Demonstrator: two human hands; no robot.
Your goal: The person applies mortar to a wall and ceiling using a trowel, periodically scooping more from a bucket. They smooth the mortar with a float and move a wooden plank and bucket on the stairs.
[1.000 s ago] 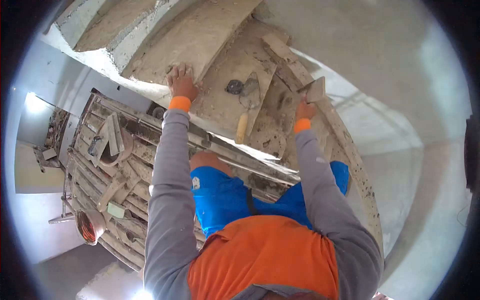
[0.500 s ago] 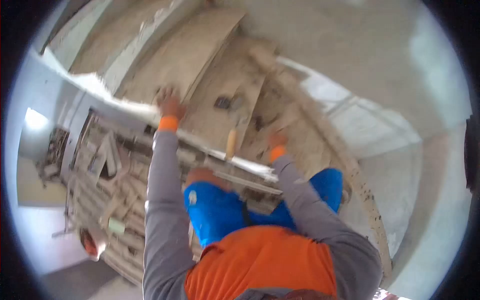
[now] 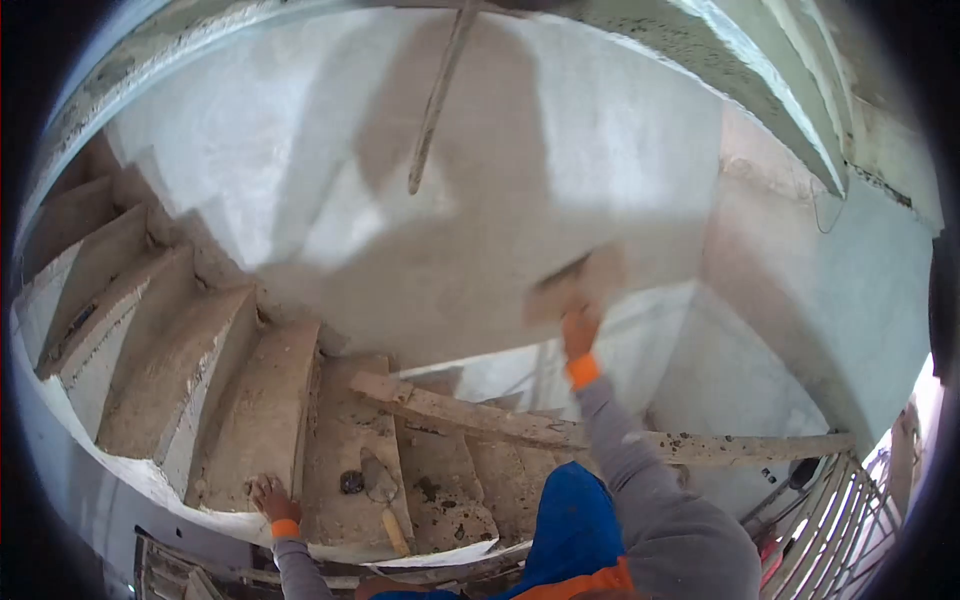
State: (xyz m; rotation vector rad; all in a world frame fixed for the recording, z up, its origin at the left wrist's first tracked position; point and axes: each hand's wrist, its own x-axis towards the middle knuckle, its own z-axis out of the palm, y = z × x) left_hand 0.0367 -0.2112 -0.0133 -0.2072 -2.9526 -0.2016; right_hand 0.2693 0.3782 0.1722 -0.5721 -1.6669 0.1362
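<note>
My right hand (image 3: 580, 328) is raised to the plastered wall (image 3: 440, 270), its fingers closed around a float (image 3: 605, 268), a flat brownish board with a dark handle part. The float is blurred and lies at the wall's surface. My left hand (image 3: 270, 496) rests on a concrete stair tread (image 3: 245, 440) near its outer edge, with fingers spread and nothing held. To its right, a pointed trowel (image 3: 378, 480) with a wooden handle (image 3: 396, 532) lies on a step. Beside the blade sits a small dark lump (image 3: 352, 482).
A long wooden plank (image 3: 540, 428) runs along the foot of the wall. Concrete stairs (image 3: 150, 360) climb to the left. A thin pole (image 3: 440, 100) hangs in front of the wall. Metal railings (image 3: 825, 530) stand at the lower right, and a stair underside (image 3: 740, 100) slopes overhead.
My view has tilted up from the steps to the wall. My right hand has risen from low over the stairs to the wall, with the float in it. My left hand stays on the stair.
</note>
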